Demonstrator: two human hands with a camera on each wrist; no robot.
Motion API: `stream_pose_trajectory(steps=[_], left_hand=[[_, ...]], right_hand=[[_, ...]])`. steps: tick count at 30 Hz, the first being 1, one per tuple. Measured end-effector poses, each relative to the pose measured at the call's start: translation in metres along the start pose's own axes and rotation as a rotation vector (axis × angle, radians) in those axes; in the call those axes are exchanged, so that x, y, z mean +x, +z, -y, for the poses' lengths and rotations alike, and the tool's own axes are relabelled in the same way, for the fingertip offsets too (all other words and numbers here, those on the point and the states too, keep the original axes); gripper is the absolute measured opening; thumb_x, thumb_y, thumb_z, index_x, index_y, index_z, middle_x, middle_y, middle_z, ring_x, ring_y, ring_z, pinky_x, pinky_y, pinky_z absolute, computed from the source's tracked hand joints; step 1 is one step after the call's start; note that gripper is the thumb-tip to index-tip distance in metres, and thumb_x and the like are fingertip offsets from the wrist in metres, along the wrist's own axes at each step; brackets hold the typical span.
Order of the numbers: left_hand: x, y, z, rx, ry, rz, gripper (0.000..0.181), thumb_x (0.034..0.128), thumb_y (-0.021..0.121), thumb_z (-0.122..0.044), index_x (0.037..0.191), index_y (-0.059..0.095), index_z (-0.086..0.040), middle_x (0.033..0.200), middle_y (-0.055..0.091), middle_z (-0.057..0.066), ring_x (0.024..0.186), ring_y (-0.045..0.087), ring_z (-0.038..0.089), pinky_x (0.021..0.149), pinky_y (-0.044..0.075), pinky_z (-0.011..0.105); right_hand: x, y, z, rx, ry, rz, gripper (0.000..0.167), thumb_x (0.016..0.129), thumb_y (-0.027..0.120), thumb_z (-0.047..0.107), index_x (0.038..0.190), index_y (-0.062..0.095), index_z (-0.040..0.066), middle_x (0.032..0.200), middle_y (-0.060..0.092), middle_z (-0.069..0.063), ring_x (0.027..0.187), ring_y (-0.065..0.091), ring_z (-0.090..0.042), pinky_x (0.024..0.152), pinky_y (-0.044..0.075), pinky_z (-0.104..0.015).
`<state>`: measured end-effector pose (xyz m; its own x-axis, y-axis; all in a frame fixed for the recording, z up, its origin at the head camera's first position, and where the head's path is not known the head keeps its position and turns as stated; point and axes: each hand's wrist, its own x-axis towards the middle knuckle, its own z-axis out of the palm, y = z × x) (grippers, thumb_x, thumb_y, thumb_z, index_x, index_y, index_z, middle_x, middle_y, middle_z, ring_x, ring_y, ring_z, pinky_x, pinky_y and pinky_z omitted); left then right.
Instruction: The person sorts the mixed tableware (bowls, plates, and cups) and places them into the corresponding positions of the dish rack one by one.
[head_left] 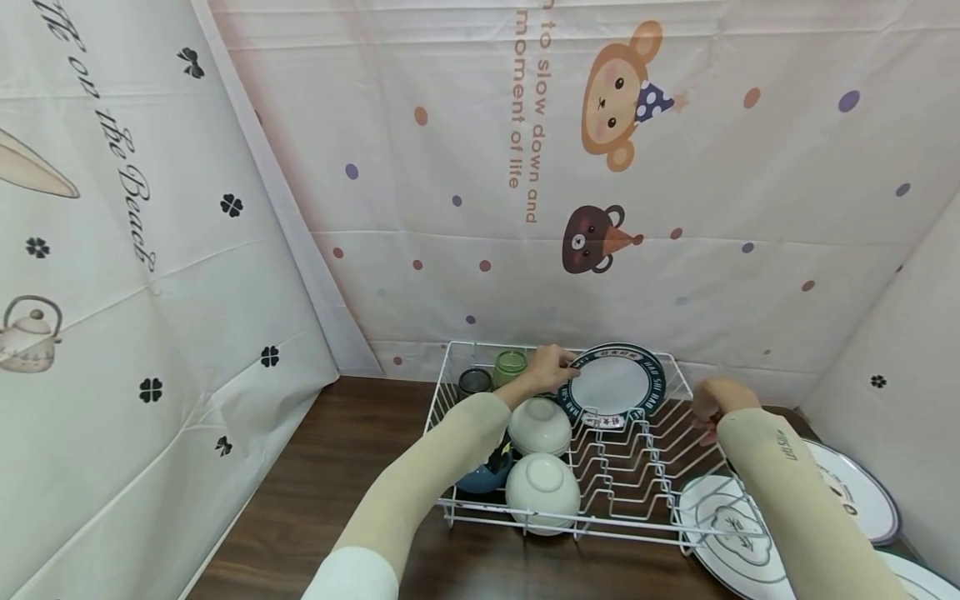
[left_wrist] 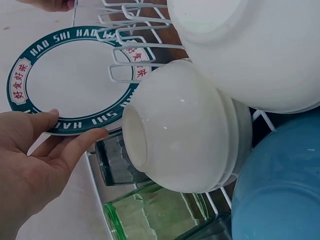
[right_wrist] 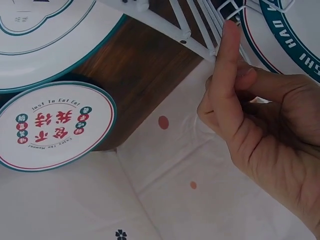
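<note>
In the head view my left hand [head_left: 551,368] is at the back of a white wire dish rack [head_left: 622,527]. It pinches the edge of a white plate [head_left: 611,385] with a dark green lettered rim, standing in the rack's slots; the left wrist view shows the thumb [left_wrist: 49,119] on the plate's face and other fingers behind. Another plate rim with a red line [right_wrist: 255,47] shows against it in the right wrist view. My right hand [head_left: 722,402] is at the rack's right edge, one finger [right_wrist: 227,50] straight by the wire; its hold is partly hidden.
White bowls [head_left: 542,492] lie upside down on the rack's left side, beside a blue bowl [left_wrist: 280,185], a green glass [head_left: 510,367] and a dark glass [head_left: 475,383]. Several plates [head_left: 723,533] lie at the right on the brown table [head_left: 300,517]. Printed cloth walls [head_left: 450,108] stand behind and beside.
</note>
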<state>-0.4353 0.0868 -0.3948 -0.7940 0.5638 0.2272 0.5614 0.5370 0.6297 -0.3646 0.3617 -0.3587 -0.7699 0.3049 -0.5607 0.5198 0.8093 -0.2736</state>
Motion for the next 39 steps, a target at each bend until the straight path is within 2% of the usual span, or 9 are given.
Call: stream_pose_trajectory(steps=[4, 8, 13, 16, 20, 23, 31, 35, 39], left_hand=[[0.001, -0.001, 0.003, 0.013, 0.02, 0.016, 0.024, 0.0998, 0.065, -0.011, 0.12, 0.075, -0.004, 0.11, 0.078, 0.014, 0.072, 0.067, 0.015, 0.057, 0.039, 0.014], [-0.001, -0.002, 0.004, -0.026, 0.034, 0.068, 0.021, 0.1001, 0.065, -0.011, 0.116, 0.077, -0.004, 0.102, 0.078, 0.018, 0.06, 0.052, 0.007, 0.056, 0.038, 0.015], [-0.004, 0.0, 0.006, -0.068, 0.015, 0.127, 0.02, 0.1007, 0.064, -0.011, 0.112, 0.077, 0.0, 0.095, 0.075, 0.025, 0.053, 0.046, 0.008, 0.053, 0.036, 0.015], [-0.005, 0.002, 0.01, -0.03, 0.006, 0.123, 0.019, 0.0999, 0.065, -0.01, 0.111, 0.077, -0.001, 0.095, 0.076, 0.022, 0.056, 0.042, 0.005, 0.055, 0.035, 0.015], [-0.007, 0.004, 0.012, 0.008, -0.019, 0.126, 0.023, 0.0984, 0.068, -0.014, 0.119, 0.077, -0.007, 0.111, 0.077, 0.013, 0.077, 0.064, 0.009, 0.064, 0.046, 0.014], [-0.007, 0.006, 0.014, 0.008, -0.038, 0.149, 0.027, 0.0984, 0.069, -0.016, 0.124, 0.075, -0.009, 0.122, 0.075, 0.012, 0.097, 0.071, 0.019, 0.068, 0.056, 0.017], [-0.007, -0.004, 0.018, -0.067, -0.103, 0.233, 0.033, 0.102, 0.064, -0.018, 0.133, 0.068, -0.007, 0.131, 0.068, 0.019, 0.107, 0.07, 0.03, 0.072, 0.063, 0.027], [-0.005, -0.016, 0.019, -0.101, -0.104, 0.324, 0.038, 0.1041, 0.06, -0.019, 0.139, 0.063, -0.006, 0.135, 0.065, 0.022, 0.11, 0.069, 0.034, 0.082, 0.063, 0.033], [-0.007, -0.037, 0.023, -0.188, -0.152, 0.419, 0.043, 0.1057, 0.056, -0.015, 0.147, 0.053, -0.001, 0.14, 0.061, 0.023, 0.122, 0.065, 0.037, 0.101, 0.057, 0.046]], right_hand=[[-0.001, 0.001, -0.001, -0.039, -0.044, 0.012, 0.026, 0.086, 0.047, -0.013, 0.067, 0.053, 0.003, 0.068, 0.062, -0.004, 0.062, 0.073, -0.012, 0.07, 0.063, -0.022], [-0.008, 0.001, -0.003, -0.077, -0.129, 0.046, 0.04, 0.093, 0.046, -0.009, 0.059, 0.044, 0.011, 0.065, 0.056, 0.0, 0.058, 0.068, -0.007, 0.07, 0.062, -0.022], [-0.015, 0.004, 0.001, -0.051, -0.147, 0.057, 0.044, 0.098, 0.048, -0.006, 0.058, 0.042, 0.012, 0.069, 0.057, -0.003, 0.052, 0.061, -0.003, 0.073, 0.062, -0.021], [-0.016, 0.008, 0.007, -0.039, -0.139, 0.076, 0.046, 0.098, 0.049, -0.006, 0.057, 0.042, 0.013, 0.069, 0.057, -0.003, 0.052, 0.059, -0.003, 0.074, 0.062, -0.021], [-0.016, 0.011, 0.011, -0.029, -0.108, 0.097, 0.042, 0.099, 0.049, -0.007, 0.06, 0.045, 0.01, 0.067, 0.054, -0.002, 0.053, 0.06, -0.003, 0.075, 0.062, -0.02], [-0.014, 0.013, 0.012, -0.03, -0.104, 0.098, 0.04, 0.1, 0.048, -0.007, 0.062, 0.046, 0.007, 0.066, 0.053, -0.002, 0.054, 0.062, -0.005, 0.076, 0.062, -0.021], [-0.002, 0.015, 0.018, -0.056, 0.011, -0.031, 0.014, 0.09, 0.053, -0.009, 0.078, 0.058, -0.002, 0.075, 0.061, -0.009, 0.061, 0.07, -0.012, 0.068, 0.061, -0.02], [-0.008, 0.013, 0.02, -0.118, -0.048, -0.008, 0.021, 0.084, 0.049, -0.013, 0.069, 0.052, 0.003, 0.075, 0.06, -0.007, 0.061, 0.071, -0.01, 0.067, 0.061, -0.019], [-0.012, 0.009, 0.017, -0.125, -0.084, -0.006, 0.031, 0.087, 0.051, -0.012, 0.064, 0.046, 0.008, 0.073, 0.057, -0.004, 0.061, 0.07, -0.009, 0.07, 0.062, -0.02]])
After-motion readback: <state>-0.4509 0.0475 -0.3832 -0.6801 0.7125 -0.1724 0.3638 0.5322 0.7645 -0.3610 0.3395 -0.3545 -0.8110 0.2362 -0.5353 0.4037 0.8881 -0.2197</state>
